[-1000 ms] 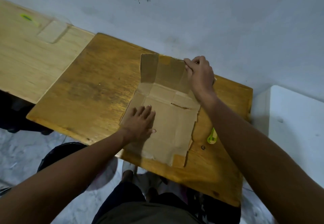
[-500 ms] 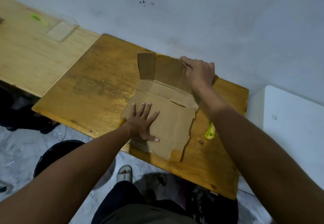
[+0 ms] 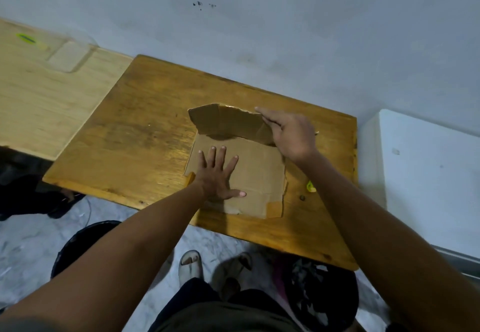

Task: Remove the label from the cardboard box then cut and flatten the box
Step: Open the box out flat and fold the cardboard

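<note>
The opened cardboard box lies flat on the dark wooden table. My left hand presses palm-down on its near left part, fingers spread. The far flap stands tilted up and leans toward me. My right hand holds that flap at its right end, fingers along its top edge. A yellow-green cutter lies on the table just right of the cardboard, mostly hidden behind my right forearm.
A lighter wooden table adjoins on the left, with a clear plastic piece on it. A white cabinet stands to the right. The wall runs close behind. A dark bin and feet in sandals are on the floor below.
My right hand has folded the far flap over toward me, so it now leans low over the sheet. My left hand has slid a little further onto the cardboard, fingers spread.
</note>
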